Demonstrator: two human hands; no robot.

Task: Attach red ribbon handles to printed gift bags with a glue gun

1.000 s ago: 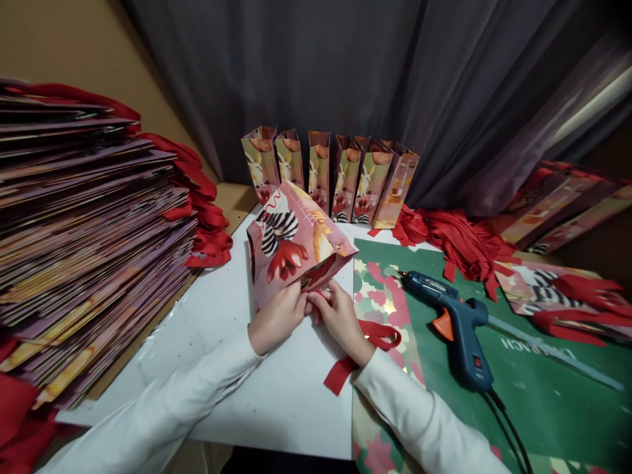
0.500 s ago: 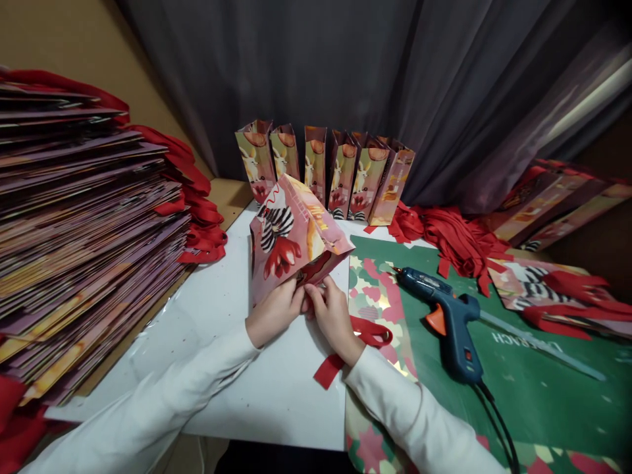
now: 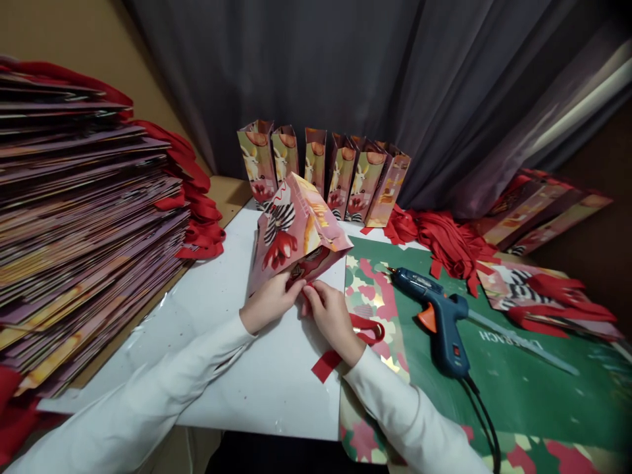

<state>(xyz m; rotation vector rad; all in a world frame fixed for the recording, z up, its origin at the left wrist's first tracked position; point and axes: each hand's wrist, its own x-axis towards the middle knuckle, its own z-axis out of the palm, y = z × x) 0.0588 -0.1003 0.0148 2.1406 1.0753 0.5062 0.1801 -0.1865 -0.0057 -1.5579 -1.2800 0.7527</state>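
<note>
A pink paper bag [image 3: 296, 230] with a zebra and red flower print lies tilted in the middle, its open end toward me. My left hand [image 3: 270, 301] is closed on the bag's near edge, thumb on top. Close beside it, my right hand [image 3: 332, 316] pinches a red ribbon [image 3: 328, 365] at the bag's opening; the ribbon loops out past my wrist, one cut end on the white surface. The fingertips of both hands nearly meet, and the bag's far inside is hidden.
A tall stack of flat bags [image 3: 89, 250] fills the left. Upright bags [image 3: 315, 158] line the back. A blue glue gun [image 3: 444, 322] lies on a green mat [image 3: 523, 388] at right, near piled red ribbons [image 3: 449, 237] and a flat bag [image 3: 513, 289].
The bag has turned slightly, showing more of its opening. My hands have moved a little apart, and the red ribbon now shows at my right fingertips. The view has shifted slightly.
</note>
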